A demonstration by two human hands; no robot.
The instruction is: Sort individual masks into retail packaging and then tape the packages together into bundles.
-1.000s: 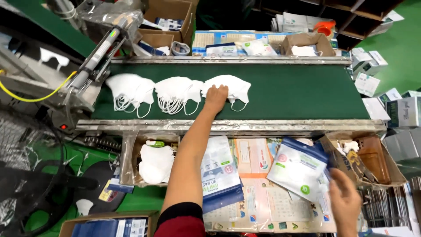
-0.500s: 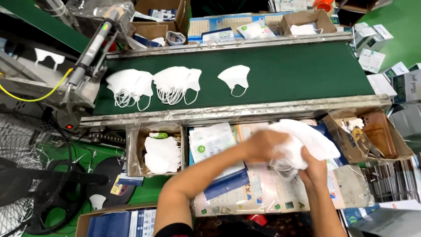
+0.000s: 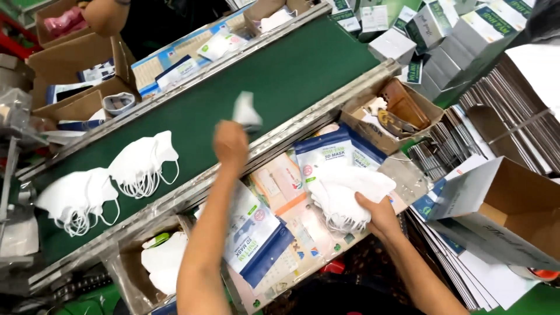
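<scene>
right hand [image 3: 379,213]: closest to me, fingers wrapped shut around a stack of white masks [image 3: 344,195], pinning it on the work table [image 3: 291,233] just below the blue-and-white pouch [image 3: 335,153]

left hand [image 3: 231,143]: reaching out over the near rail [image 3: 192,189], fingertips pinched on a single white mask [image 3: 245,111] that's held up just above the green conveyor belt [image 3: 291,76]

doing it well, I'd say: keep that one mask pinched by an edge so the ear loops hang free, lay it flat on bare belt well clear of the piles on the left, and keep the other hand pressing the stack so nothing slides off

second pouch [image 3: 254,233]: lies on the table right by the left forearm

small bin [image 3: 160,265]: tucked under the rail, a few white masks in it, can't count them

mask piles on the belt: two, one nearer [image 3: 76,198] and one further along [image 3: 142,163], loops dangling

pouches I can count on the table: two

far side of the belt: open cardboard boxes [image 3: 70,99] and another person's arm [image 3: 105,14] at the top left

far right: stacked green-and-white cartons [image 3: 443,29], several, number hard to tell
</scene>
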